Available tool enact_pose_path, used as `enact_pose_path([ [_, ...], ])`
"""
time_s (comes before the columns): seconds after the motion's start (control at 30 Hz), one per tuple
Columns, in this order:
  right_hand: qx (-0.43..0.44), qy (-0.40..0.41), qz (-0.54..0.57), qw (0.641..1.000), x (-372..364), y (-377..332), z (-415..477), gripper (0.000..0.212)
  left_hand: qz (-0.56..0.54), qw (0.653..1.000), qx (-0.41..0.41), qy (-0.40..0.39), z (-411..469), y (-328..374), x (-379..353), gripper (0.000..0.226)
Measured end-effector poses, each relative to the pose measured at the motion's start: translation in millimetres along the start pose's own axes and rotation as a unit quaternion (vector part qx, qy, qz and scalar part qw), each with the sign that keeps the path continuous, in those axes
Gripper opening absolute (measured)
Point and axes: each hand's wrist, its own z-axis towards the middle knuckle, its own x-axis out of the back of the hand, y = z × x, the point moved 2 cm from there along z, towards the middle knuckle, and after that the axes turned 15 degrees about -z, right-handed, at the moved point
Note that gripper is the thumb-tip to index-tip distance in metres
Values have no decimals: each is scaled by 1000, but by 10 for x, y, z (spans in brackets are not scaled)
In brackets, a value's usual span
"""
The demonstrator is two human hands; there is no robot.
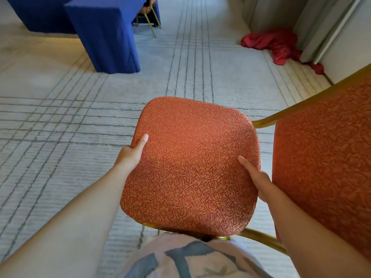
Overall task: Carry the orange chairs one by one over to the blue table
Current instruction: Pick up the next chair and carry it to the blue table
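I hold the orange chair (190,167) near me, left hand (132,153) and right hand (259,181) each gripping a side edge of its seat, thumbs on top, with open carpet (60,117) stretching to the blue table (104,33) far left.

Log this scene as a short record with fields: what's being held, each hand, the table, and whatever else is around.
Held item: orange patterned fabric chair with gold metal frame
Left hand: grips seat's left edge, thumb on top, fingers hidden underneath
Right hand: grips seat's right edge, thumb on top
Destination: blue cloth-draped table, ahead and left, across the grey lined carpet
At table: another gold-legged chair, mostly hidden by the cloth
Floor clutter: crumpled red cloth, ahead on the right
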Motion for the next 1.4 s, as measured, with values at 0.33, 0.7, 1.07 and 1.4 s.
enact_pose_path([
  [0.33, -20, -16, -30, 999, -4, -1787, 1944, 107, 11, 999, 45, -21, 2019, 1184, -975, 135],
  [0.7, -40, -56, -24, 997, -387, -3412, 3649, 99, 21, 998, 60, 3, 3951, 2202, -1563, 115],
  [1.07, -12, -12, 22, 1000, -1049, -5669, 5488, 91, 13, 1000, -3, -16, 6594, 3904, -1978, 109],
  [1.4, -5, 14, 19, 1000, -1190, -7393, 7005, 79, 7, 999, 7, -51, 8557, 5146, -2675, 117],
])
